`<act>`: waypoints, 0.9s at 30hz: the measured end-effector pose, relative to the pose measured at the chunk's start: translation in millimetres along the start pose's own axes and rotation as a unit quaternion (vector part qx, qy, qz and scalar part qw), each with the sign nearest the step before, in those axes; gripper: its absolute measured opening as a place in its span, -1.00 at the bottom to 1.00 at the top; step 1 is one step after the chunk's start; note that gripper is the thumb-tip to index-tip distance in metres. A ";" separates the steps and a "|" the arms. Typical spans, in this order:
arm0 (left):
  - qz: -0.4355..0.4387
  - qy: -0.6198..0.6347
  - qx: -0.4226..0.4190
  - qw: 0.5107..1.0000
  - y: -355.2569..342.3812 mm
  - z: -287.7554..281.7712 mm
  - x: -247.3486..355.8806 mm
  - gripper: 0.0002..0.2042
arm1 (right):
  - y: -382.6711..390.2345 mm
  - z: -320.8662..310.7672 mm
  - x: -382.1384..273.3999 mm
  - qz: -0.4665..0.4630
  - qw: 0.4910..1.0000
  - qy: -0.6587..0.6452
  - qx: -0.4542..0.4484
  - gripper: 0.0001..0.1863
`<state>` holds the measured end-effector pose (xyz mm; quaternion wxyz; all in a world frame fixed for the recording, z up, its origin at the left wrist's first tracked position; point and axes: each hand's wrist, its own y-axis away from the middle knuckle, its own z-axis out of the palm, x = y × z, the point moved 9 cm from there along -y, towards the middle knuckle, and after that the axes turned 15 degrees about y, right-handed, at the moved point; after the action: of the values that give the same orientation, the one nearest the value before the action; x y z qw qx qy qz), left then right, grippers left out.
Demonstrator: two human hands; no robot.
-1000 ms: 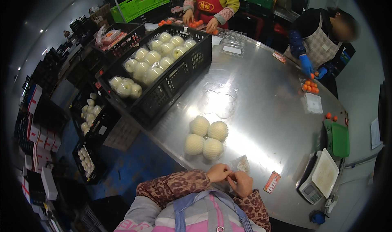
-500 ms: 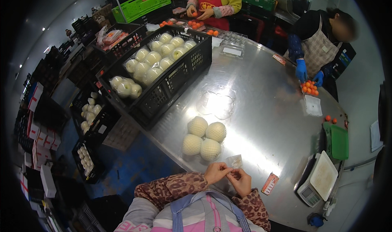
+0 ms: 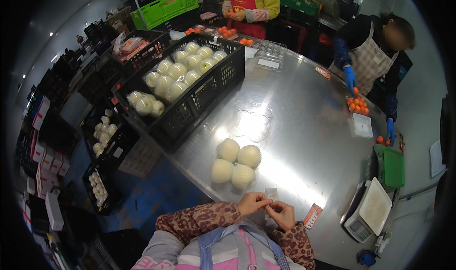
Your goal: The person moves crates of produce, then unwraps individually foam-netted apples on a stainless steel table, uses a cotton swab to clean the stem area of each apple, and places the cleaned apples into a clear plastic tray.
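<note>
My left hand (image 3: 253, 203) and my right hand (image 3: 282, 215) meet close to my body at the near table edge. Both are closed in a pinch on a small clear plastic piece (image 3: 271, 194), which sticks up beyond the fingertips. Whether it is a bag or a film I cannot tell. Just beyond my hands sits a cluster of several round fruits in pale foam nets (image 3: 236, 163), close together. Behind them lies a clear plastic tray (image 3: 252, 121), blurred by glare. A red-and-white label sheet (image 3: 313, 216) lies right of my right hand.
A black crate (image 3: 199, 101) of wrapped pale fruits stands at the left. A scale (image 3: 375, 206) and a green tray (image 3: 392, 165) are at the right edge. Across the table, one person with blue gloves (image 3: 350, 77) and another in a red apron (image 3: 244, 4) handle orange fruits (image 3: 357, 104).
My hands stay together, and the plastic piece has tilted slightly. The gloved person's hands have spread apart, one reaching to the loose orange fruits by the green tray.
</note>
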<state>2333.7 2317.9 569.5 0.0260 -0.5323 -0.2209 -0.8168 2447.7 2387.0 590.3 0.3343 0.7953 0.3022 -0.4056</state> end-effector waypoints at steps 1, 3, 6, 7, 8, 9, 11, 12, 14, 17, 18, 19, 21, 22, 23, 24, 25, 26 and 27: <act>0.009 -0.013 0.004 1.000 -0.4 -0.3 1.3 -0.80 | -0.4 0.9 4.9 0.018 1.000 -0.016 -0.003 -0.73; 0.015 -0.037 0.007 0.999 -0.8 -0.4 1.9 -0.79 | -1.7 1.8 6.6 0.010 1.000 -0.009 0.001 -0.73; 0.021 -0.038 0.002 0.999 -0.3 0.6 2.7 -0.78 | -1.8 1.1 0.8 -0.023 0.999 0.039 0.023 -0.75; 0.023 -0.038 0.001 0.999 0.1 0.7 3.2 -0.78 | -1.5 1.4 -0.9 -0.025 0.997 0.069 0.026 -0.75; 0.022 -0.042 0.001 0.999 0.3 0.9 3.1 -0.77 | -0.5 -0.3 -9.9 -0.064 0.990 0.118 0.042 -0.75; 0.025 -0.048 -0.003 0.999 0.8 1.5 3.6 -0.77 | 0.6 -0.7 -16.5 -0.088 0.979 0.175 0.051 -0.76; 0.025 -0.043 -0.003 0.999 1.0 1.7 4.1 -0.76 | 1.8 -2.1 -25.0 -0.114 0.966 0.224 0.059 -0.76; 0.028 -0.046 -0.005 0.999 1.1 2.3 4.9 -0.76 | 2.0 -3.1 -26.5 -0.117 0.967 0.217 0.057 -0.76; 0.024 -0.039 -0.004 0.999 0.7 2.2 4.5 -0.77 | 0.6 -4.3 -21.9 -0.095 0.983 0.152 0.035 -0.77; 0.016 -0.037 -0.007 0.999 -1.0 2.3 2.8 -0.78 | -1.6 -1.4 -6.1 -0.030 0.999 0.008 -0.009 -0.78; 0.012 -0.037 -0.010 0.999 -1.6 2.2 1.4 -0.79 | -1.9 -0.3 -1.9 -0.015 1.000 -0.014 -0.013 -0.79; 0.012 -0.036 -0.011 0.999 -2.2 1.7 0.5 -0.79 | -1.9 0.0 4.2 0.011 0.999 -0.030 -0.012 -0.79; 0.020 -0.034 -0.018 0.999 -3.4 2.0 -1.0 -0.79 | -1.3 0.1 3.7 -0.005 0.999 -0.043 -0.002 -0.79; 0.018 -0.037 -0.014 0.999 -3.8 0.9 -3.2 -0.80 | -0.5 -0.9 4.2 -0.007 0.999 -0.046 0.005 -0.79; 0.023 -0.038 -0.016 0.999 -4.1 1.1 -4.1 -0.80 | 0.3 -0.3 2.9 -0.016 0.999 -0.047 0.001 -0.79; 0.020 -0.043 -0.018 0.999 -4.2 1.4 -6.3 -0.80 | 1.2 -0.6 1.5 -0.025 0.998 -0.049 -0.001 -0.79; 0.053 -0.059 -0.023 0.997 -3.8 2.8 -1.7 -0.80 | 2.1 -0.9 0.2 -0.032 0.998 -0.053 -0.006 -0.79; 0.079 -0.079 -0.029 0.993 -3.3 4.8 1.6 -0.80 | 2.4 -2.0 -0.3 -0.034 0.998 -0.056 -0.004 -0.79; 0.096 -0.106 -0.034 0.989 -2.9 6.7 3.9 -0.80 | 2.6 -3.7 -0.5 -0.034 0.998 -0.059 -0.004 -0.79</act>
<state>2337.0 2323.8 574.3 0.0624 -0.6350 -0.1426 -0.7566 2451.1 2388.2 593.1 0.3402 0.7582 0.3105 -0.4615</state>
